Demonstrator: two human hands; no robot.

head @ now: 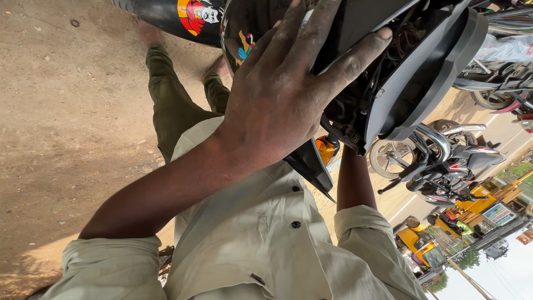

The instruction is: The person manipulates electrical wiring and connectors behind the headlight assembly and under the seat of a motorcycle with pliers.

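Outdoors, bare dirt ground (66, 128) across the left half, sunlit, small stones scattered. View tilted hard: road (502, 130) w/ painted line running off at right, parked motorcycle (444, 166) w/ chrome exhaust and red-black bodywork beyond it, yellow vehicles (422, 244) and trees farther off lower right.

Up close, top centre: black scooter front panel (427, 61), glossy, partly pulled open, w/ wiring and dusty inner parts (383, 83) showing betw. the shells. Colourful stickers (197, 14) on the black bodywork top left. Orange indicator lens (326, 149) just below the panel, next to a pointed black trim piece (311, 166).

Left hand (283, 94) laid flat over the black panel, fingers spread wide, thumb stretched out to the right along the panel edge, palm pressed on the surface; skin smudged w/ dark grease. Forearm running down-left to a rolled pale sleeve (105, 266).

Right hand not visible: right forearm (355, 178) going up behind the panel near the orange lens, hand hidden inside the bodywork, so can't tell if open or gripping anything.

Pale button-up shirt (261, 239) w/ dark buttons filling the near bottom, olive trousers (172, 105) and bare feet (150, 33) on the dirt farther off
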